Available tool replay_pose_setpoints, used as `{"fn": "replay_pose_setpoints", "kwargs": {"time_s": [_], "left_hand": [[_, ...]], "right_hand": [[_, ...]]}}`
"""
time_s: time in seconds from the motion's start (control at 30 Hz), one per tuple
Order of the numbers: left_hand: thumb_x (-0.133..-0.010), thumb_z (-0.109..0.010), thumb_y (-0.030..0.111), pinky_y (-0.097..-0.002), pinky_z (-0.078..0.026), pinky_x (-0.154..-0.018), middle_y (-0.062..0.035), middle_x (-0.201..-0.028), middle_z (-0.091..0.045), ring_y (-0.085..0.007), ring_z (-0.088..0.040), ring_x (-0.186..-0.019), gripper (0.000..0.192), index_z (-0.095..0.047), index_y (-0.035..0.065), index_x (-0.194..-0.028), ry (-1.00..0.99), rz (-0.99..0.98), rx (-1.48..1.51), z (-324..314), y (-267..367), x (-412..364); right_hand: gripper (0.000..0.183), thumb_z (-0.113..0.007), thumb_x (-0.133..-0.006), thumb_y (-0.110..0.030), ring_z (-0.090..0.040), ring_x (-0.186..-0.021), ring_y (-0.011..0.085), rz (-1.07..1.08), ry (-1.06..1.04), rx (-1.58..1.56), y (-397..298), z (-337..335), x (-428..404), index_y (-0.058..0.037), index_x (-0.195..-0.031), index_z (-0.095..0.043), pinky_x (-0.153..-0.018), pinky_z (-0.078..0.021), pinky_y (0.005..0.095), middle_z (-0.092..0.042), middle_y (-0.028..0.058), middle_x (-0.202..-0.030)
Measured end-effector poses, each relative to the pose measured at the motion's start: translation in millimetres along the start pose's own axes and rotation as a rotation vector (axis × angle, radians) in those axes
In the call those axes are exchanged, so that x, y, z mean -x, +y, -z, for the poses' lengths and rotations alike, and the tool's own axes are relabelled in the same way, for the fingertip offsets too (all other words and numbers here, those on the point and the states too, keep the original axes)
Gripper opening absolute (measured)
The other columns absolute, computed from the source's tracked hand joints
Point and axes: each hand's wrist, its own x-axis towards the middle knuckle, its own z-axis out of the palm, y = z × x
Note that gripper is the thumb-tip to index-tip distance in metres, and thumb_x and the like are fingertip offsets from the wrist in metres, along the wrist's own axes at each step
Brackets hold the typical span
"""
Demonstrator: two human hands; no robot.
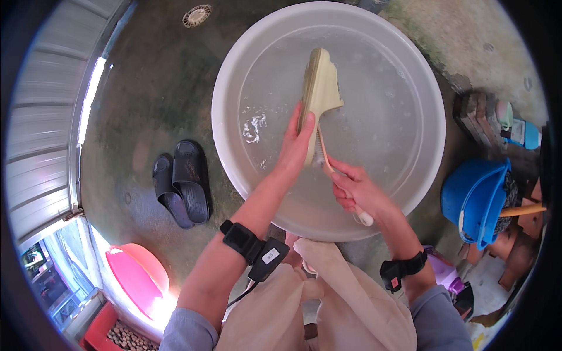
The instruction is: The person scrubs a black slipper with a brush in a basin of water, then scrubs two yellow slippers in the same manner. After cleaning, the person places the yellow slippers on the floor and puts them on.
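My left hand (297, 142) grips a pale yellow slide sandal (321, 83) near its lower end, tilted on its side over a large white round basin (228, 175). Cloudy water (369, 136) fills the lower part of the basin. In my right hand (353, 186) is a long-handled scrubbing brush (325, 153) with a pinkish handle. Its bristles are against the sandal's side, just below the strap. The brush handle's pale end pokes out under my right palm. The fingers of my left hand partly hide the sole.
Black slippers (191, 184) lie on the wet floor left of the basin, below a floor drain (196, 16). Right of it are a blue bucket (474, 202), stacked bricks (480, 118) and a purple container (441, 267). A pink basin (138, 276) leans at lower left.
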Motion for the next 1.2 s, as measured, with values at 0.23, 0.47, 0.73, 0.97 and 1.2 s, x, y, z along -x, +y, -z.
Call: {"fn": "replay_pose_setpoints", "kwargs": {"time_s": [0.23, 0.47, 0.73, 0.97, 1.2], "left_hand": [[-0.089, -0.046, 0.063, -0.0358, -0.019, -0.112, -0.0080, -0.151, -0.029, -0.0243, -0.023, -0.140, 0.075, -0.031, 0.0175, -0.147, 0.033, 0.107, 0.140, 1.0, -2.5, -1.7], [-0.087, -0.048, 0.063, -0.0343, -0.024, -0.110, -0.0123, -0.146, -0.038, -0.0252, -0.031, -0.137, 0.079, -0.032, 0.0130, -0.146, 0.028, 0.118, -0.036, -2.1, -4.3, 2.1], [-0.080, -0.061, 0.058, -0.0363, -0.037, -0.101, -0.0164, -0.134, -0.050, -0.0287, -0.047, -0.124, 0.077, -0.042, 0.0136, -0.140, 0.112, 0.144, -0.208, 7.2, -17.0, -7.2], [-0.076, -0.062, 0.059, -0.0382, -0.041, -0.096, -0.0200, -0.121, -0.057, -0.0296, -0.052, -0.115, 0.077, -0.041, 0.0233, -0.141, 0.219, 0.152, -0.605, 5.4, -21.8, -5.8], [-0.075, -0.064, 0.055, -0.0513, -0.036, -0.095, -0.0210, -0.125, -0.041, -0.0383, -0.040, -0.116, 0.069, -0.045, 0.0347, -0.137, 0.231, 0.107, -0.982, 1.9, -9.5, 6.4]], "right_hand": [[0.047, -0.043, -0.098, -0.013, -0.049, -0.054, 0.0172, 0.326, 0.131, 0.581, 32.7, -5.2, 23.9, -0.0153, -0.144, -0.034, -0.053, -0.0437, 0.0317, -0.054, 0.0031, -0.070], [0.050, -0.044, -0.095, -0.010, -0.058, -0.073, 0.0455, 0.570, 0.398, 0.904, 16.7, -6.7, 6.3, -0.0145, -0.144, -0.032, -0.066, -0.0453, 0.0470, -0.060, 0.0254, -0.079], [0.043, -0.045, -0.096, -0.012, -0.060, -0.102, 0.0300, 0.392, 0.441, 0.903, -34.8, 27.0, -77.5, -0.0092, -0.139, -0.041, -0.088, -0.0446, 0.0336, -0.058, 0.0204, -0.121], [0.043, -0.045, -0.096, -0.013, -0.049, -0.073, 0.0144, 0.510, 0.449, 0.842, -46.6, 37.4, -71.4, -0.0066, -0.138, -0.043, -0.070, -0.0442, 0.0298, -0.056, 0.0089, -0.084], [0.040, -0.044, -0.094, -0.012, -0.058, -0.098, 0.0404, 0.465, 0.484, 0.876, -48.6, 35.3, -68.3, -0.0088, -0.134, -0.045, -0.082, -0.0466, 0.0445, -0.061, 0.0246, -0.106]]}}
